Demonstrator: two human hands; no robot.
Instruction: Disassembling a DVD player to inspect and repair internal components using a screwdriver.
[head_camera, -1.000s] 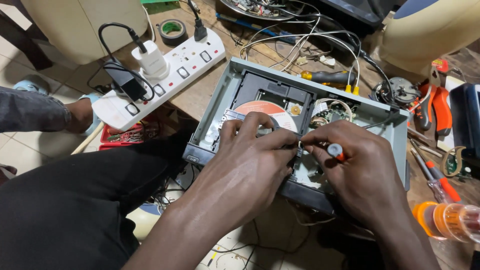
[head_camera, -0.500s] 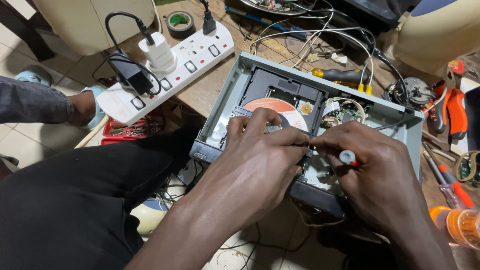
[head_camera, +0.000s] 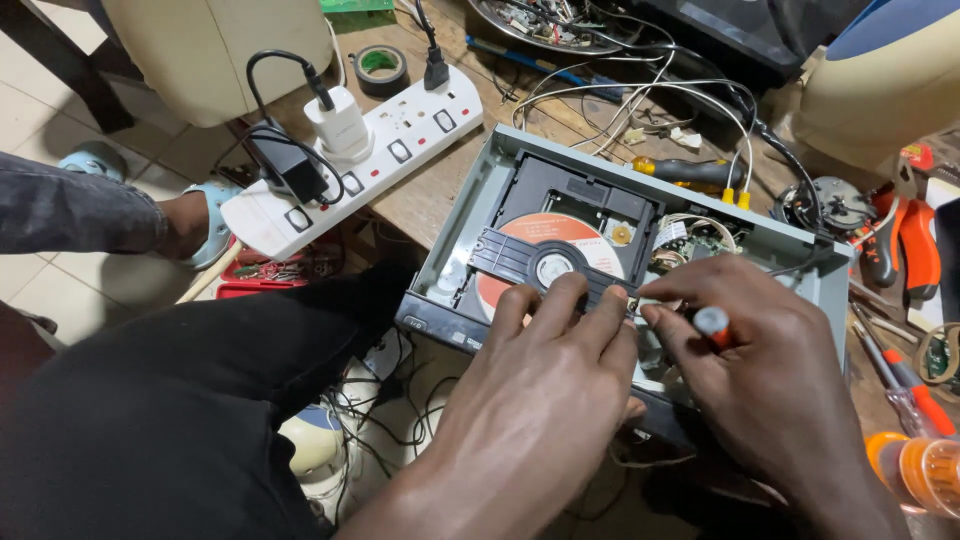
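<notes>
Head view. An opened disc player (head_camera: 800, 262), a grey metal chassis with its cover off, rests at the near edge of the wooden worktop (head_camera: 425, 195) and overhangs it toward the person. An orange-and-white disc (head_camera: 590, 245) sits in the tray beneath a black clamp bar (head_camera: 520, 258).

Left hand (head_camera: 545, 400): forearm enters from the bottom edge and angles up toward the chassis. The palm faces down, and the fingers are extended and lightly curled, with their tips resting on the near end of the clamp bar. The grip is loose; it closes on nothing.

Right hand (head_camera: 770, 385): forearm enters from the lower right corner. The hand is arched over the right half of the chassis, just beside the left hand. Its grip is closed around a small screwdriver (head_camera: 712, 322), whose red-and-white handle end shows between the fingers; the tip is hidden.

At the far left corner of the worktop lies a white power strip (head_camera: 400, 135) carrying a white charger (head_camera: 340, 122) and a black adapter (head_camera: 285, 165). Along the right edge lie red-handled pliers (head_camera: 905, 245).
</notes>
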